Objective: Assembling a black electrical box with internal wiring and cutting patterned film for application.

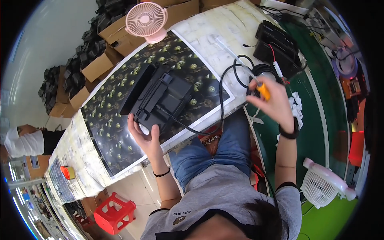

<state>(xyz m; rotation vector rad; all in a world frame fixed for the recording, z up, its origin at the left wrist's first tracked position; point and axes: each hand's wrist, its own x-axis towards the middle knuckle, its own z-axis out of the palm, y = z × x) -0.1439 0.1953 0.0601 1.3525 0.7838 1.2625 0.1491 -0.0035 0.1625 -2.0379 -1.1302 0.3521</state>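
An opened black plastic case (176, 94) with its lid tipped up lies on a dark patterned mat (116, 136). My left hand (147, 141) grips the near left corner of that case, thumb and fingers apart around its edge. A coiled black cable (188, 127) runs out of the case toward the right. Off to the right, my right hand (276, 102) is closed on a screwdriver (263, 91) with a yellow handle. Its long thin shaft points up and left, above the table and apart from the case. Loops of cable lie close by the shaft.
A second black case (278, 46) sits at the far right of the table. Beyond the mat stands a pink fan (146, 24); a white fan (322, 184) is at my right. Cardboard boxes (98, 64) hold black parts. A red stool (115, 214) and a person (24, 142) are at the left.
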